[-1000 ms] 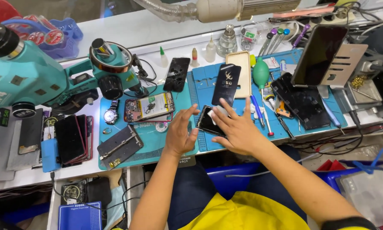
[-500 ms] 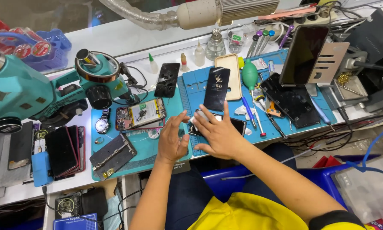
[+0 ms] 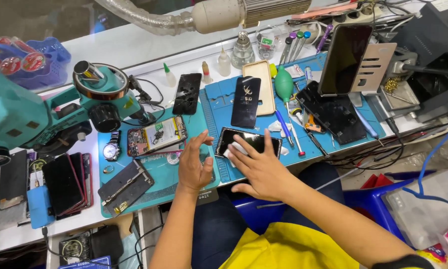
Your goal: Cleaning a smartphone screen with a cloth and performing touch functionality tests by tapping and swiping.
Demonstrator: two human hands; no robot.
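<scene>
Head view. A black phone screen [image 3: 249, 142] lies flat on the blue work mat [image 3: 219, 99], near the front edge of the worktop [image 3: 134, 55]. The right hand [image 3: 261, 169] rests on the screen with fingers [image 3: 244, 154] spread and flat, pressing a small white wipe [image 3: 236, 148] against the glass; nothing is clenched. The left hand [image 3: 194, 164] hovers just left of the screen, fingers released and slightly curled, holding nothing; whether it touches the mat cannot be told.

Left of that hand lies an opened phone [image 3: 156, 135] showing its battery and board, with a wristwatch [image 3: 112, 146] beside it and a metal clamp fixture [image 3: 125, 185] nearer the front edge. A teal microscope [image 3: 44, 114] stands at the far left. Behind the screen lie a dark phone back cover [image 3: 246, 101] and a beige case [image 3: 266, 87]. A green air blower [image 3: 284, 84] lies to their right.
</scene>
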